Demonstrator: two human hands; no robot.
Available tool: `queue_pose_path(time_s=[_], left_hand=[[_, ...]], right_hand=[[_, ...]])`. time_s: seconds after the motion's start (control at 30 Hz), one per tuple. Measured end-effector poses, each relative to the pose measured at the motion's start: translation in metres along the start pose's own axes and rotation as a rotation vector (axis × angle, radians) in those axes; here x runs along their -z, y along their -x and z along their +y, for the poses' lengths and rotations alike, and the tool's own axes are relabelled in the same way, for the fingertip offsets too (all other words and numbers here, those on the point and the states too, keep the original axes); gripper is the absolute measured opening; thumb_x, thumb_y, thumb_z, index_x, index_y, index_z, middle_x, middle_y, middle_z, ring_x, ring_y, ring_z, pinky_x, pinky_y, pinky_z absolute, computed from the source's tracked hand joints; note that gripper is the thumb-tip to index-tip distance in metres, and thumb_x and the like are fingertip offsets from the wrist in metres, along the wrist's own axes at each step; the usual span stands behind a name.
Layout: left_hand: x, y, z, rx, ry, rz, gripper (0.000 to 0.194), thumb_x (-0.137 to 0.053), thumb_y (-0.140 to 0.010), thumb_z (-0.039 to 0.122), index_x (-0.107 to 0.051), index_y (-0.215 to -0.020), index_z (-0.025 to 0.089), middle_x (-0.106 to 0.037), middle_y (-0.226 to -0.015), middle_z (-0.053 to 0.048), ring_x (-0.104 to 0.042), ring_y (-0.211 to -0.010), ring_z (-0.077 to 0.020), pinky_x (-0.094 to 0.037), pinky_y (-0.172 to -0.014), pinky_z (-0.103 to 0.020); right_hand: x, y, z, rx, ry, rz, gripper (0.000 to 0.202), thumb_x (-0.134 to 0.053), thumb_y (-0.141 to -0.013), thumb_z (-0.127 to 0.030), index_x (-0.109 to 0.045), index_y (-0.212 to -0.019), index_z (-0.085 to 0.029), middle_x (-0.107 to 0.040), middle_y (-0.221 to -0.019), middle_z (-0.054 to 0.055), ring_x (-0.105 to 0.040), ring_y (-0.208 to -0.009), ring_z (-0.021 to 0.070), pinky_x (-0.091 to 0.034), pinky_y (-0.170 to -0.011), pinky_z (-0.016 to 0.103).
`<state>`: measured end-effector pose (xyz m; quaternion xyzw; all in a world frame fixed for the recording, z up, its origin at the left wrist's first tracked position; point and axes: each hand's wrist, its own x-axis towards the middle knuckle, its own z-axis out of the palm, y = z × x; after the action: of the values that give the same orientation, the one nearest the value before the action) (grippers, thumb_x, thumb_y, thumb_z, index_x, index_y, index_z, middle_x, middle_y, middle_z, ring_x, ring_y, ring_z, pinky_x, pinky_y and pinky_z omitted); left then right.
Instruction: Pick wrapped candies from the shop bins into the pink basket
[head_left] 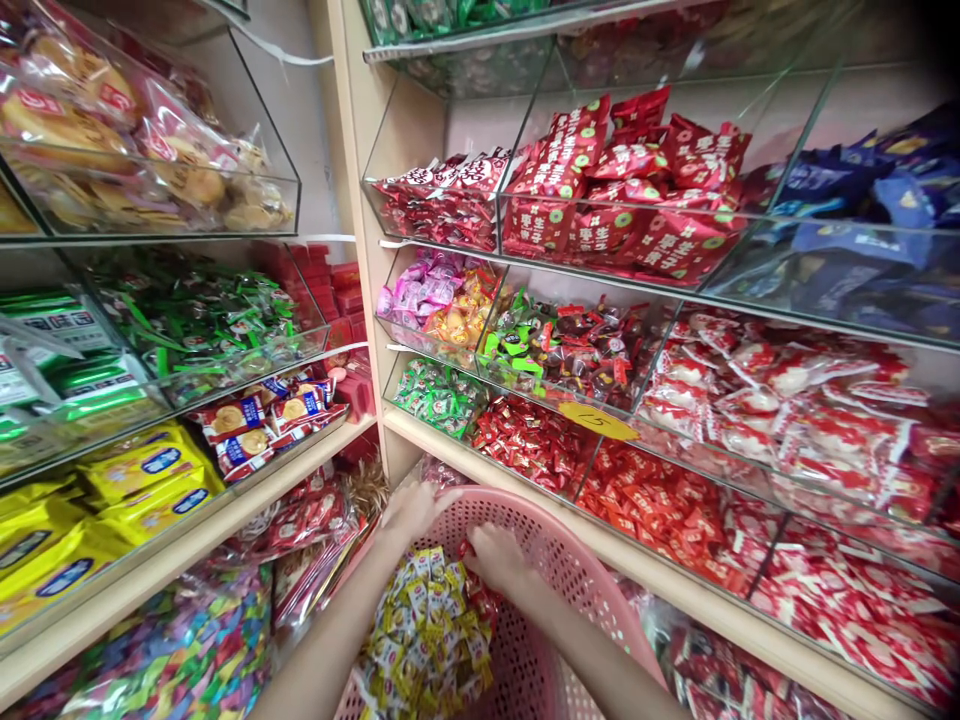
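A pink perforated plastic basket (592, 580) stands below the shelves. Many yellow and white wrapped candies (431, 630) lie in its left part. My left hand (412, 510) is at the basket's far left rim, its fingers bent over the edge; whether it grips anything is unclear. Inside the basket, my right hand (495, 555) has its fingers curled around a small red wrapped item (466, 550), right above the candies. More red wrapping shows beneath that hand.
Clear bins of red candies (525, 440) and green candies (439, 395) line the right shelves. On the left are yellow packets (150, 480) above a multicoloured heap (180, 640). A wooden shelf edge (480, 460) runs close behind the basket.
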<state>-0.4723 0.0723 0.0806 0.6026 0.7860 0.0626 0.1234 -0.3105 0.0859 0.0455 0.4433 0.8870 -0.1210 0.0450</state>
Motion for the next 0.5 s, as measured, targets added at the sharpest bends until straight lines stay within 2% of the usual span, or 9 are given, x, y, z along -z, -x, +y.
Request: queue_pose_path(time_s=[0.1,0.2,0.33,0.43,0.5], left_hand=[[0.001,0.001,0.000,-0.029,-0.020,0.024,0.081,-0.011,-0.075,0.075,-0.067,-0.083,0.018,-0.068,-0.091,-0.016,-0.062,-0.091,-0.0290,-0.045,-0.077,-0.036],[0.000,0.000,0.000,-0.044,-0.031,0.029,0.081,-0.009,-0.075,0.074,-0.067,-0.082,0.018,-0.068,-0.090,-0.016,-0.062,-0.091,-0.0303,-0.045,-0.076,-0.037],[-0.002,-0.002,0.000,-0.032,-0.034,0.033,0.081,-0.010,-0.074,0.075,-0.067,-0.084,0.019,-0.067,-0.091,-0.016,-0.062,-0.091,-0.0310,-0.046,-0.075,-0.038],[-0.001,-0.002,0.000,-0.029,-0.021,0.016,0.082,-0.010,-0.073,0.076,-0.067,-0.082,0.019,-0.067,-0.090,-0.016,-0.062,-0.090,-0.0309,-0.046,-0.075,-0.038],[0.000,-0.001,0.000,-0.031,-0.003,-0.002,0.081,-0.009,-0.073,0.076,-0.066,-0.081,0.018,-0.068,-0.089,-0.016,-0.062,-0.090,-0.0303,-0.045,-0.075,-0.038]], right_hand=[[0.002,-0.001,-0.006,-0.036,-0.003,-0.006,0.018,-0.050,-0.080,-0.023,-0.062,-0.092,-0.018,-0.064,-0.098,0.010,-0.059,-0.093,0.0202,-0.041,-0.076,0.028],[0.014,0.002,-0.008,-0.014,-0.019,0.035,0.020,-0.050,-0.081,-0.027,-0.061,-0.095,-0.017,-0.064,-0.097,0.010,-0.059,-0.093,0.0208,-0.041,-0.075,0.028],[0.048,0.000,0.002,0.035,-0.096,0.203,0.023,-0.043,-0.086,-0.033,-0.060,-0.093,-0.019,-0.066,-0.089,0.006,-0.060,-0.084,0.0172,-0.039,-0.070,0.024],[0.075,-0.011,0.022,-0.035,-0.165,0.359,0.027,-0.037,-0.089,-0.035,-0.060,-0.089,-0.020,-0.066,-0.080,0.003,-0.060,-0.074,0.0140,-0.036,-0.064,0.022],[0.088,-0.022,0.038,-0.109,-0.172,0.467,0.026,-0.037,-0.089,-0.035,-0.058,-0.095,-0.021,-0.066,-0.084,0.003,-0.060,-0.074,0.0138,-0.035,-0.061,0.022]])
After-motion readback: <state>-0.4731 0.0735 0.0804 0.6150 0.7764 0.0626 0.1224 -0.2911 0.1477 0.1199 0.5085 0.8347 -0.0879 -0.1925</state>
